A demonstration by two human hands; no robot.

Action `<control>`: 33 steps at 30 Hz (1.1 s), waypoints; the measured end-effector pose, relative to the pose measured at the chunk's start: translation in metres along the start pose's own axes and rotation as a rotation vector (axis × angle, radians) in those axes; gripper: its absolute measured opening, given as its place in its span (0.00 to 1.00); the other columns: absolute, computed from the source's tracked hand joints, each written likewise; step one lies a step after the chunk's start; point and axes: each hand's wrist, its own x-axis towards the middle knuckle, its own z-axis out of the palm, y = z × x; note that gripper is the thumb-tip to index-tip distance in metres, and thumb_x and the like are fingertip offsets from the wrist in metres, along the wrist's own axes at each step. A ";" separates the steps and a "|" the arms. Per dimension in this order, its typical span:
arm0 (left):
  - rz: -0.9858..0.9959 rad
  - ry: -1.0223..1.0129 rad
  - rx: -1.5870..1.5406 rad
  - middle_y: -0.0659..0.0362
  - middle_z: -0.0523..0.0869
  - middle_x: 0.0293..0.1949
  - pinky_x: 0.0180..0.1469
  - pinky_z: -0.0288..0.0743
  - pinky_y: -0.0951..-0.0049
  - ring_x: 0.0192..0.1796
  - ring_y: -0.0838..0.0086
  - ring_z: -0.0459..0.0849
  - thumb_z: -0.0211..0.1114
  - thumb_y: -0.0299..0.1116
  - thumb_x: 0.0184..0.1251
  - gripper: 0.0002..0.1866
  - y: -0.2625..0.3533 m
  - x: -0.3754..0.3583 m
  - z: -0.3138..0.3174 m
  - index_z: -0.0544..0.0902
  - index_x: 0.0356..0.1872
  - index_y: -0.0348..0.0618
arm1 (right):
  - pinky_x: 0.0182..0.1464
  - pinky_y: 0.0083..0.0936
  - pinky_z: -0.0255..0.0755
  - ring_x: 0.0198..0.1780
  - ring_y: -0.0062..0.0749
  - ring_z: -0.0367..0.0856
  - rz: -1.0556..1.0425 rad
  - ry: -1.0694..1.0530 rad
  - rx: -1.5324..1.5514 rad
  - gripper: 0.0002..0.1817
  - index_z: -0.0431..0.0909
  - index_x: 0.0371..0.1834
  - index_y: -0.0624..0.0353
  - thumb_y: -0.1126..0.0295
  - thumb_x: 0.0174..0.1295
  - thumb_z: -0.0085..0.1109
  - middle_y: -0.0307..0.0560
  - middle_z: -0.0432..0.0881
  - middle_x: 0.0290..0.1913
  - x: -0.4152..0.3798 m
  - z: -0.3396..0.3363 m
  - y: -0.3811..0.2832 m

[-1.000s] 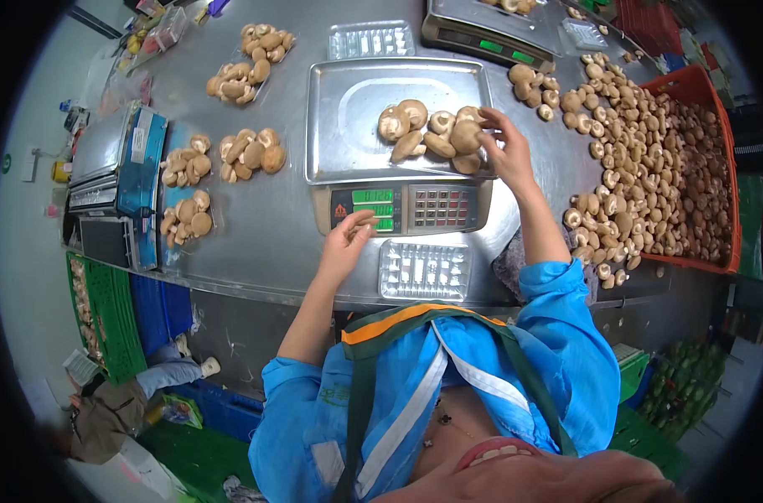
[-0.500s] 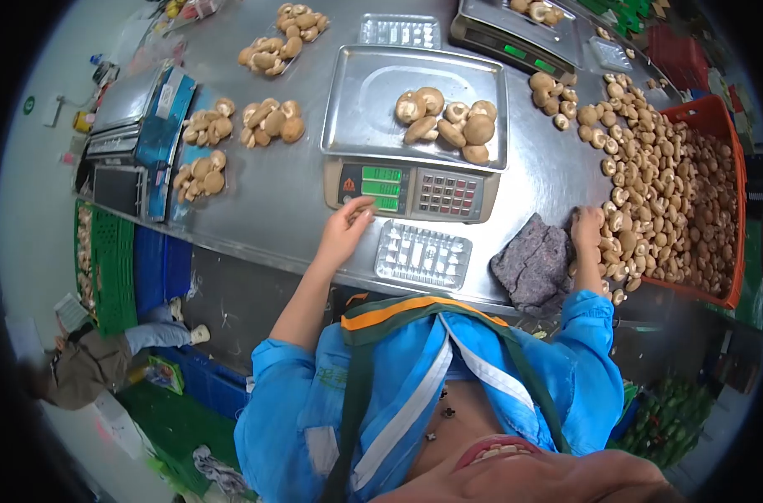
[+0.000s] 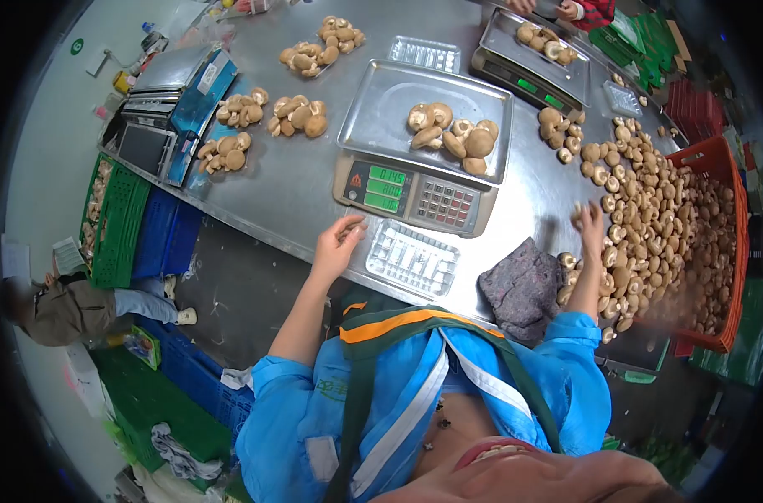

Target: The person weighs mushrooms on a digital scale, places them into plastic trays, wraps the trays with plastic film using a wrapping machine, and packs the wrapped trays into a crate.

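My left hand (image 3: pixel 339 245) hovers at the table's front edge, its fingers apart and empty, left of a clear plastic tray (image 3: pixel 412 258). My right hand (image 3: pixel 590 230) is raised beside the mushroom pile (image 3: pixel 649 218), fingers closed on a small mushroom (image 3: pixel 576 215). Several mushrooms (image 3: pixel 454 138) lie on the metal pan (image 3: pixel 381 109) of a scale with a lit green display (image 3: pixel 385 189). A crumpled grey cloth (image 3: pixel 525 289) rests between the plastic tray and the pile.
An orange-red crate (image 3: pixel 736 289) of mushrooms stands at the right. Clusters of mushrooms (image 3: pixel 296 116) sit at the left, near blue-sided equipment (image 3: pixel 199 117). Behind is a second scale (image 3: pixel 524 80), with a co-worker's hands beyond. Another person (image 3: pixel 80 312) is at far left.
The view has turned slightly. My right hand has lifted from the pile's edge beside the cloth, with a mushroom now in its fingers. The scale's display reading has changed.
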 end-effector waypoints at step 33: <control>0.179 -0.048 0.089 0.52 0.80 0.47 0.48 0.73 0.74 0.43 0.70 0.81 0.58 0.33 0.63 0.20 0.059 0.122 -0.030 0.70 0.55 0.37 | 0.34 0.21 0.72 0.24 0.23 0.74 -0.175 -0.070 0.464 0.11 0.68 0.47 0.64 0.68 0.68 0.45 0.39 0.72 0.20 -0.048 0.148 -0.161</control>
